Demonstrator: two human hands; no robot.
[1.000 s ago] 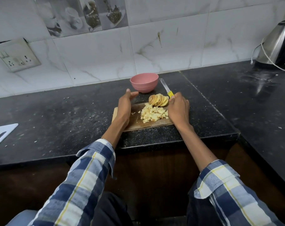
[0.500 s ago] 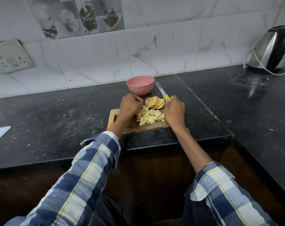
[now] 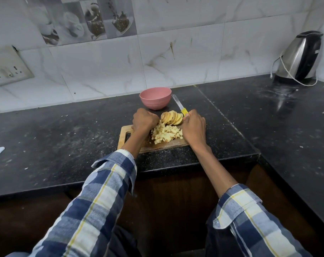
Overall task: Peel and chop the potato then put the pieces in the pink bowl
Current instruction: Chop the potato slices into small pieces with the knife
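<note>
- The left hand (image 3: 144, 121) is curling over the near-left edge of the pile of chopped pieces (image 3: 165, 134) on the cutting board (image 3: 123, 137); whether it is gripping any, I cannot tell
- The right hand (image 3: 194, 127) is holding the knife (image 3: 179, 105), blade pointing away towards the wall
- The pink bowl (image 3: 155, 98) is sitting on the counter (image 3: 64, 130) just beyond the board, straight ahead of the left hand, which is nearer
- Uncut slices (image 3: 172, 118) are leaning between the pile and the bowl
</note>
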